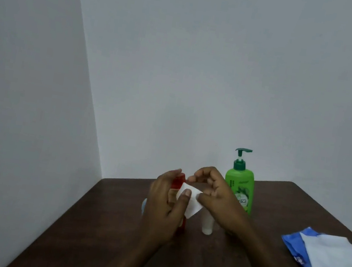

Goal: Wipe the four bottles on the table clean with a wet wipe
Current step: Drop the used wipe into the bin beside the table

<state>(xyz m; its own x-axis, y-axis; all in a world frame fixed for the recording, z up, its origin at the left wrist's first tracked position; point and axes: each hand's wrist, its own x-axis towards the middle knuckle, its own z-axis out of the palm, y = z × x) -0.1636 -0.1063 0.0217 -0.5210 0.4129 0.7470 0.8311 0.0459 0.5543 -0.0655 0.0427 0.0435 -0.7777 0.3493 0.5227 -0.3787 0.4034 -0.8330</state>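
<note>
Both hands meet above the dark brown table (207, 265), holding a small white wet wipe (192, 201) between them. My left hand (166, 205) pinches the wipe's left side with the thumb on top. My right hand (214, 192) grips its right edge. Behind my left hand stands a red-capped bottle (178, 181), mostly hidden. A light blue bottle (143, 206) peeks out to the left of that hand. A white tube (207, 226) stands cap down under my right hand. A green pump bottle (240, 185) is upright behind my right hand.
A blue and white wet-wipe pack (331, 266) lies open at the right edge of the table. Grey walls meet in a corner directly behind the table's far edge.
</note>
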